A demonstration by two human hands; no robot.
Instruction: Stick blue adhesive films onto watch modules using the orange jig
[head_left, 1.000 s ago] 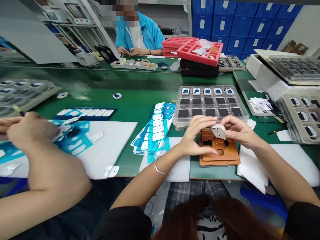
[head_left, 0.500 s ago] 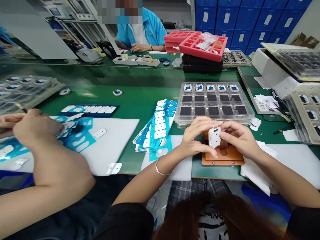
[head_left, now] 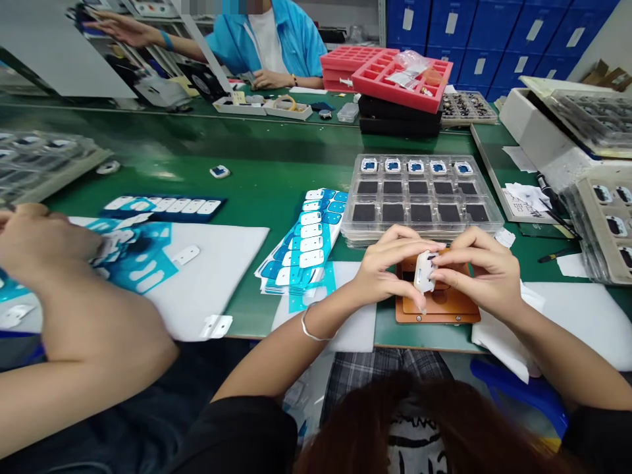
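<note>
A small white part [head_left: 424, 272] is held upright between my two hands. My left hand [head_left: 388, 271] grips its left side between thumb and fingers. On the other side, the thumb and fingertips of my right hand [head_left: 476, 271] press against the part. Below them lies an orange fixture plate [head_left: 439, 309], partly covered by my hands. Just behind stands a clear plastic tray [head_left: 422, 232], with white and blue pieces in its back row and dark squares in the others. Blue and white sticker sheets [head_left: 311, 241] are fanned out to the left.
A co-worker's arm [head_left: 89, 329] reaches over a white foam sheet [head_left: 237, 253] at the left. Across the bench sits a person in a blue shirt [head_left: 301, 46]. Red trays [head_left: 399, 82] stand at the back, a white cloth [head_left: 503, 336] at the right.
The view has shifted slightly. My right hand's fingers have moved on the white part, which is turned more edge-on. The person opposite has raised an arm towards the left.
</note>
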